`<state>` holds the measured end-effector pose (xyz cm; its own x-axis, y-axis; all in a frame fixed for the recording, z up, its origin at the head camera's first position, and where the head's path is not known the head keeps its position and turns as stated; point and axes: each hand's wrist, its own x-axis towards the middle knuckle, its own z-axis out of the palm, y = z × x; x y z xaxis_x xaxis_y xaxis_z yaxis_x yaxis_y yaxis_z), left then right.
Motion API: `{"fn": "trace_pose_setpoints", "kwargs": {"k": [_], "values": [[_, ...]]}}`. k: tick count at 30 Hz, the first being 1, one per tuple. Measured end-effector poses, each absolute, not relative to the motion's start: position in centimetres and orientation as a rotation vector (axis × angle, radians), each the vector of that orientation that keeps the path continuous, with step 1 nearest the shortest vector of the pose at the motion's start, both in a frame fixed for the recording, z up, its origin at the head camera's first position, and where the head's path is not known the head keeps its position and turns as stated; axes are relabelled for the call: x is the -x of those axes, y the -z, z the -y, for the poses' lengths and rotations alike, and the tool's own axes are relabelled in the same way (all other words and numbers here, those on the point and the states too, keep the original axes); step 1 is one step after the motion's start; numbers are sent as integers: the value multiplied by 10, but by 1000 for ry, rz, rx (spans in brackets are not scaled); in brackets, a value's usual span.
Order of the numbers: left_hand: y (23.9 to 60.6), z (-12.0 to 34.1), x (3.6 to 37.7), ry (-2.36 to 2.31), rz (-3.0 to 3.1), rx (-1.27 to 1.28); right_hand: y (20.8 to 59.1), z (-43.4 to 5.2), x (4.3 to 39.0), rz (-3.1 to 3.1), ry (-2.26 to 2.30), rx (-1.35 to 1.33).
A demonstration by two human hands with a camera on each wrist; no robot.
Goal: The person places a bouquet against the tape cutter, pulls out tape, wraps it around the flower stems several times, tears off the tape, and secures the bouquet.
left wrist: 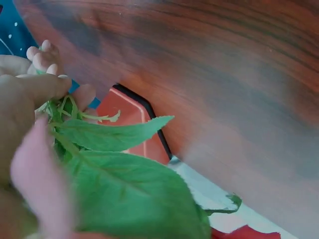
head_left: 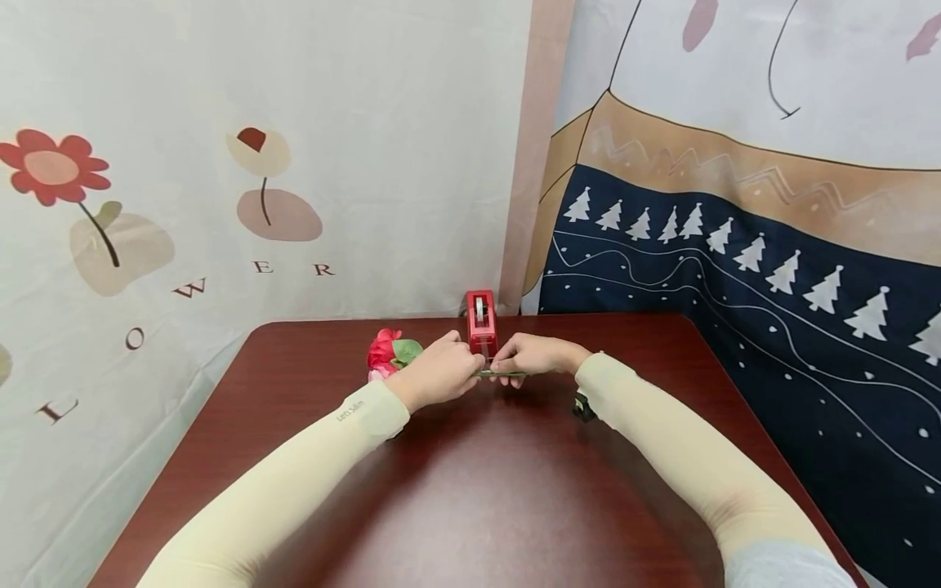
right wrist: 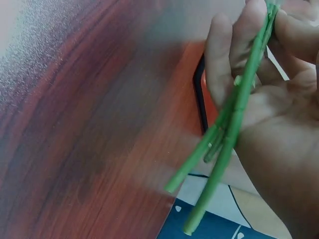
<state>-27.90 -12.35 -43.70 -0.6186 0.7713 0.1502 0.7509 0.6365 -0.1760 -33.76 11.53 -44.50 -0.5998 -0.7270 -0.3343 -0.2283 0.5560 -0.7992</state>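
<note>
Flower stems point(right wrist: 234, 114), bunched together just in front of the red tape dispenser point(head_left: 481, 320) on the table point(head_left: 470, 490), are pinched by the left hand point(head_left: 439, 374) and right hand point(head_left: 531, 358), with no tape visibly wrapped yet.

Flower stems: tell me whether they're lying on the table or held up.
Held up. Both hands, left hand and right hand, grip the flower stems above the table.
</note>
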Motion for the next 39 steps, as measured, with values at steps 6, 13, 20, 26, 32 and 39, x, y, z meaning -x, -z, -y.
{"fn": "trace_pose_setpoints", "kwargs": {"k": [6, 13, 20, 26, 32, 39], "values": [[437, 122, 278, -101, 2700, 1187, 448, -115, 330, -2170, 1021, 751], [440, 121, 285, 87, 2913, 1102, 453, -113, 319, -2318, 1016, 776], [437, 124, 294, 378, 3099, 1046, 459, -112, 316, -2475, 943, 905], [426, 122, 302, 505, 3271, 1031, 467, -114, 315, -2596, 938, 1052], [419, 118, 302, 474, 3253, 1085, 471, -113, 311, -2654, 952, 1083], [423, 118, 299, 464, 3160, 1097, 466, -112, 309, -2631, 973, 1033]]}}
